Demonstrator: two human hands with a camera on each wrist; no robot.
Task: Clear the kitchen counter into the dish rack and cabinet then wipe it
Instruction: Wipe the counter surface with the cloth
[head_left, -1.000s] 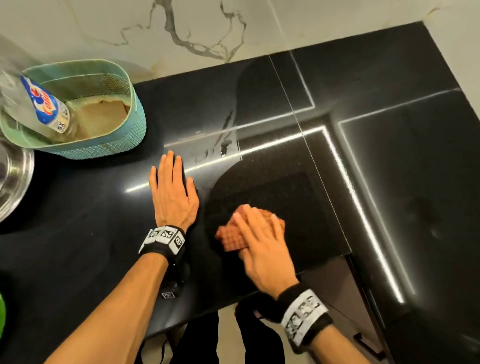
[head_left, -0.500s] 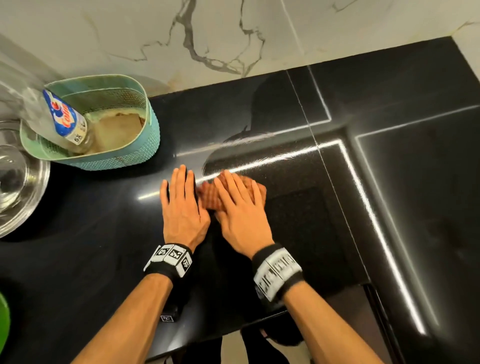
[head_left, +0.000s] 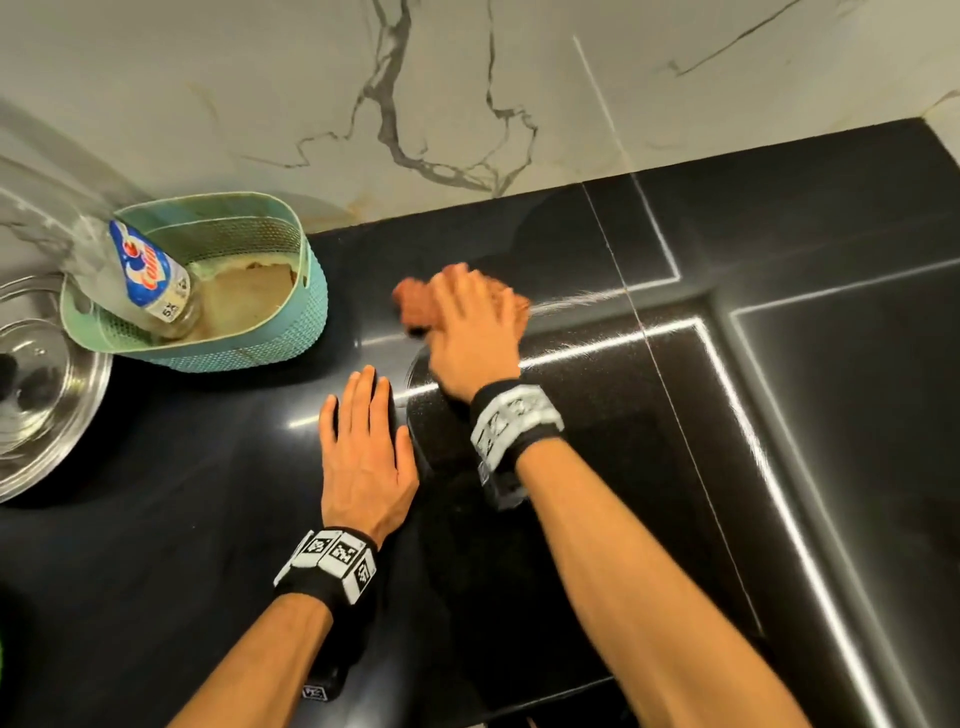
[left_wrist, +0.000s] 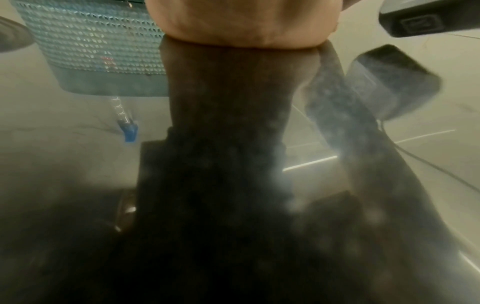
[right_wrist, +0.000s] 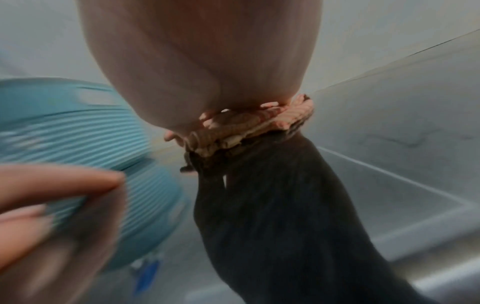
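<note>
Right hand (head_left: 475, 332) presses its flattened fingers down on a crumpled reddish-brown waffle-weave cloth (head_left: 415, 301), blurred with motion on the glossy black stone tabletop (head_left: 675, 234), just right of the teal perforated plastic caddy (head_left: 249, 343). Left hand (head_left: 363, 457) lies flat nearby, fingers straight and together, bracing on the tabletop. This looks like the wiping step, with the visible surface already cleared. The next stroke probably calls for steady downward pressure and care not to knock the caddy or the steel bowl (head_left: 41, 410) at far left.
</note>
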